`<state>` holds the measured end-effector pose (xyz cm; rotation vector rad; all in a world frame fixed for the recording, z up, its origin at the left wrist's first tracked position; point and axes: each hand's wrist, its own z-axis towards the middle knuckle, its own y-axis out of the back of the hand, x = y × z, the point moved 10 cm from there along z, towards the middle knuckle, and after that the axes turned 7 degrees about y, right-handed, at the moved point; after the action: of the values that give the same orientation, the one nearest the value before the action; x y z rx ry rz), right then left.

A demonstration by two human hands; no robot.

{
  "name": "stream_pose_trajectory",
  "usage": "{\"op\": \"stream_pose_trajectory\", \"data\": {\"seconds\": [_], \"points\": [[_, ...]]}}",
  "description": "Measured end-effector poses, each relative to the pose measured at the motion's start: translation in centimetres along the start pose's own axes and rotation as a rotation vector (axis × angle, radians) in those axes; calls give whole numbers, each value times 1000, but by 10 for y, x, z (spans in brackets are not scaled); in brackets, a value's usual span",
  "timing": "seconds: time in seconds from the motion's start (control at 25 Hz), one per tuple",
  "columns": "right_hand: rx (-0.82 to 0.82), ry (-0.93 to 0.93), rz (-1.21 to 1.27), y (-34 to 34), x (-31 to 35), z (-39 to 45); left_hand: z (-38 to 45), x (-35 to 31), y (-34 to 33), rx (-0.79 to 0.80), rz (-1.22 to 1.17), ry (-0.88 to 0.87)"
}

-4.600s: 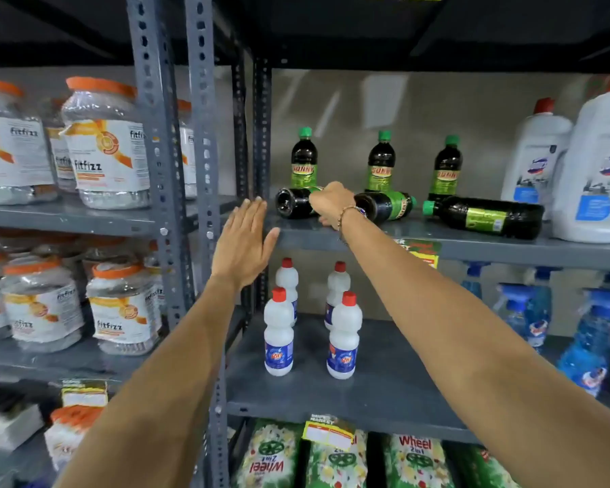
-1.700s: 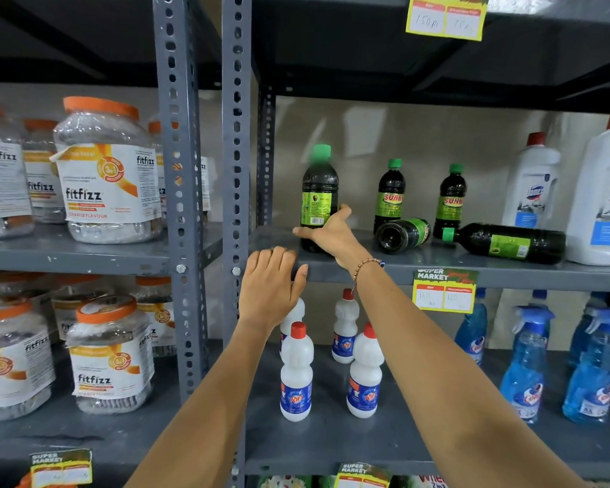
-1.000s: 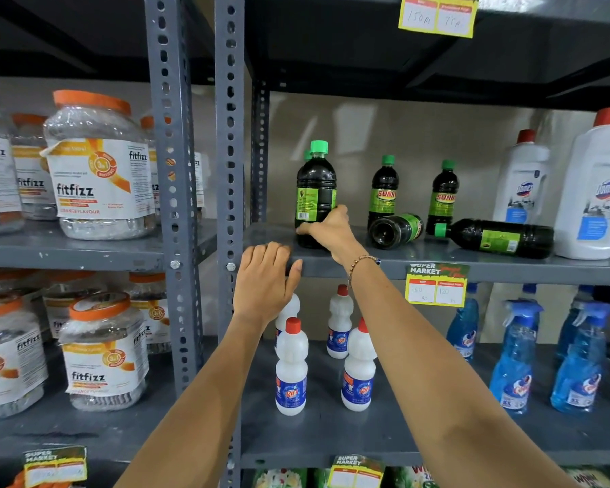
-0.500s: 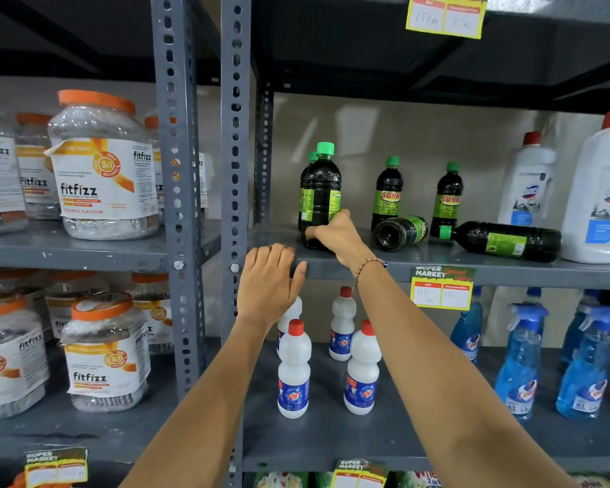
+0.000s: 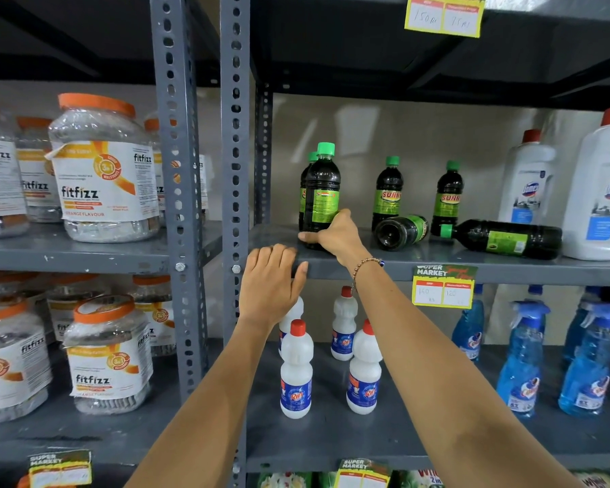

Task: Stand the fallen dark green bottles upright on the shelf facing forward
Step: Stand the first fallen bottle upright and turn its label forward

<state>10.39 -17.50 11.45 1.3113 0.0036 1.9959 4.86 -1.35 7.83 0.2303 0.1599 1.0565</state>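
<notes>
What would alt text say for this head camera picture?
A person's right hand grips the base of an upright dark green bottle on a grey metal shelf, while the left hand rests on the shelf edge. Two more dark green bottles lie fallen nearby.

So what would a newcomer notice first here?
Two bare arms reaching into a grey metal shelf: the right hand grips the base of an upright dark green bottle, the left hand rests on the shelf edge. Right of them, two fallen bottles lie sideways.
</notes>
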Motion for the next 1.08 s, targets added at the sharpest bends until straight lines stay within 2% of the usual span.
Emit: {"op": "stream_pose_trajectory", "data": {"seconds": [0.24,0.36,0.52,0.6,0.68,0.76,0.84,0.92,1.08], "points": [[68,-34,61,-10,-7,9,0,0,0,-7,-16,-3],[54,-2,-32,-11,-3,6,-1,0,-1,1,-15,-4],[139,-36,8,-20,-4,7,-1,1,-2,8,-18,10],[110,-47,4,-15,-7,6,0,1,-2,1,-13,10],[41,3,-115,-7,-4,5,1,1,-1,3,-16,5],[46,53,-213,-9,1,3,0,0,-1,2,-12,3],[112,5,-97,-17,-5,7,0,0,-1,5,-15,9],[100,-37,23,-15,-10,9,0,1,-1,9,-25,13],[38,9,-102,-8,-5,6,1,0,0,18,-25,12]]}}
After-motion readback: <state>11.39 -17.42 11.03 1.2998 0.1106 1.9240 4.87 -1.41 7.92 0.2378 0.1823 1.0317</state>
